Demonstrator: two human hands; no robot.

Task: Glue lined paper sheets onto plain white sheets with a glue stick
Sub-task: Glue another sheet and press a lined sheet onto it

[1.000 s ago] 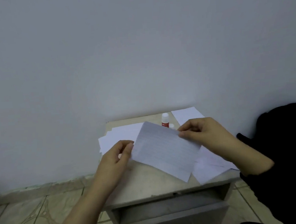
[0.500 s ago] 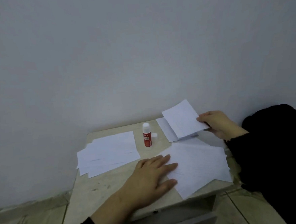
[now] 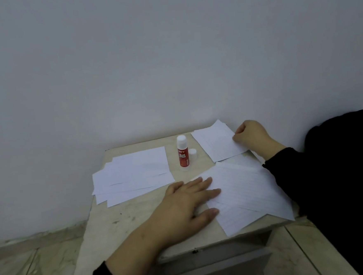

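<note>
Left hand (image 3: 188,203) lay flat, fingers straight, on the near edge of the lined sheets (image 3: 246,193) fanned at the table's front right, likely pinning them so none slid. Right hand (image 3: 250,135) was curled, pinching the right edge of one sheet (image 3: 217,144) at the back right corner, probably setting it down clear of the others. Hands well apart. Glue stick (image 3: 183,153) stood upright between the piles, its cap (image 3: 192,152) off just beside it, ready for use. Plain white sheets (image 3: 133,175) were stacked loosely on the left of the table (image 3: 122,218), untouched
</note>
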